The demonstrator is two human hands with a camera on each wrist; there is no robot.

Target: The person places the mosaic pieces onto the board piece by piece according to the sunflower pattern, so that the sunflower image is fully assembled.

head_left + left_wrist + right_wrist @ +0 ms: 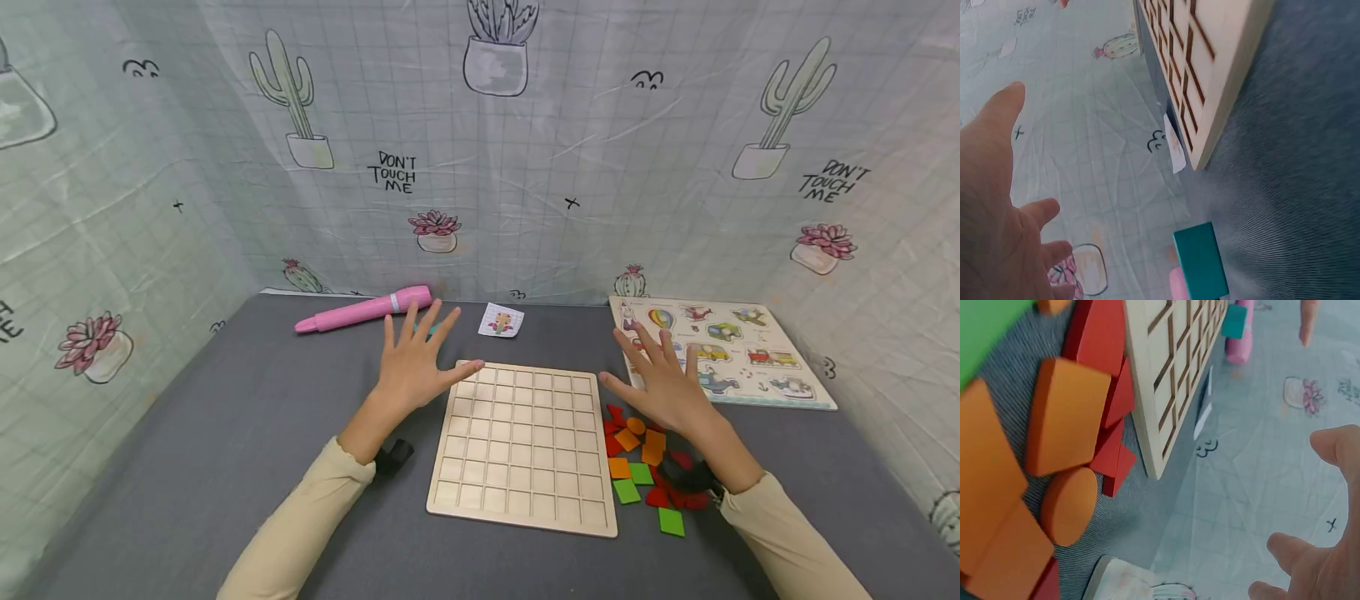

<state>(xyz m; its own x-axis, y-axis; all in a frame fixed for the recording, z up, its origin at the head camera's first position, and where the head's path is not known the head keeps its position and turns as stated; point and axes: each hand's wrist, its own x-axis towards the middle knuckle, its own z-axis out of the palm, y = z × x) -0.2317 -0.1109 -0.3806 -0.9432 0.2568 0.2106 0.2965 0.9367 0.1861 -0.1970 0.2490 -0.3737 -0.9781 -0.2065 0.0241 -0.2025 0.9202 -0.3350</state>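
Observation:
A pale wooden board with a grid of square cells lies flat on the dark table. Above its far left corner my left hand is held with fingers spread, holding nothing. My right hand, also with spread fingers and nothing in it, hovers past the board's right edge. Beneath and beside it are loose flat pieces: orange squares, an orange disc, several red pieces and green squares. A teal block sits beyond the left hand, partly hidden by its fingers in the head view.
A thick pink pen-shaped object lies at the back left. A small paper card with a colored pattern is behind the board. At the back right rests a picture puzzle board. Printed cloth hangs around the table.

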